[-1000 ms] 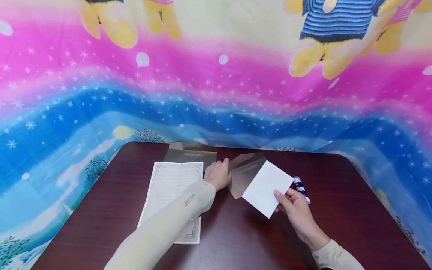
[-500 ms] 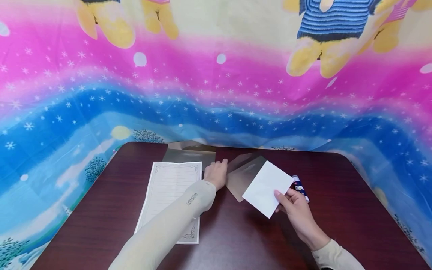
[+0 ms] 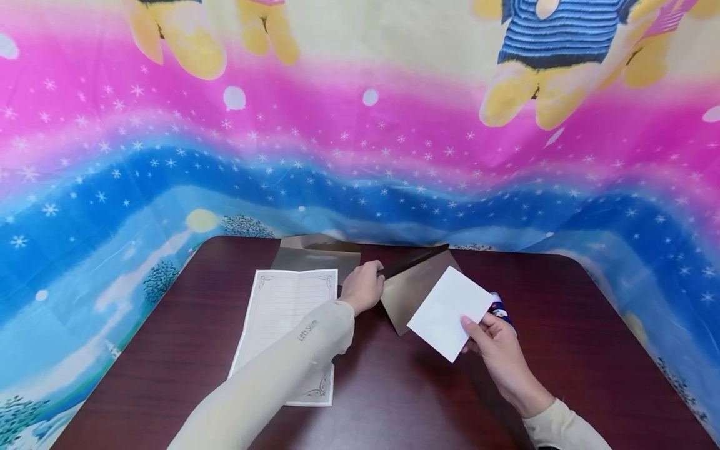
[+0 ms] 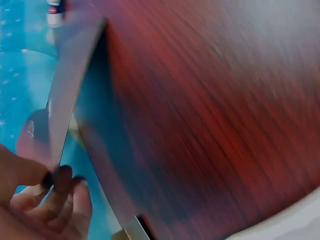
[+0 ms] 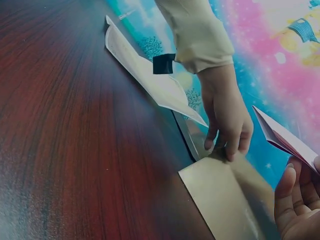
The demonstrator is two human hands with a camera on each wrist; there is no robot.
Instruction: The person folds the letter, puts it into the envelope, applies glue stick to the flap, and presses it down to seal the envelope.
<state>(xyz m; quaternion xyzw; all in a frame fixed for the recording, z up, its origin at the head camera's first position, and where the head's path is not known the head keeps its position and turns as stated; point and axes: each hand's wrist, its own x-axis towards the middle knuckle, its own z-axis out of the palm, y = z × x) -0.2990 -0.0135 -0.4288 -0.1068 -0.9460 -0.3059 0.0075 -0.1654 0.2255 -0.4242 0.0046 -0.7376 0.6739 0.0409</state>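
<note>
My left hand [image 3: 362, 289] pinches a brown envelope [image 3: 416, 290] at its left corner. In the left wrist view the envelope [image 4: 75, 85] stands tilted, its edge between thumb and fingers. Its flap side shows as a dark strip along the top in the head view. My right hand [image 3: 497, 359] holds a white folded paper [image 3: 448, 314] by its lower right edge, thumb on top. The paper overlaps the envelope's right part in the head view. From the right wrist, the folded paper [image 5: 285, 137] shows its layers edge-on, above the envelope [image 5: 220, 192].
A lined sheet with an ornate border [image 3: 281, 312] lies creased under my left forearm. Behind it lies a second brown envelope [image 3: 317, 258] at the table's far edge. A glue stick [image 3: 502, 310] is partly hidden behind my right hand. A printed cloth [image 3: 360, 156] hangs behind the table [image 3: 388, 406].
My left hand has turned the envelope, so its far right corner is higher and its front looks lighter. The white folded paper has shifted slightly right with my right hand.
</note>
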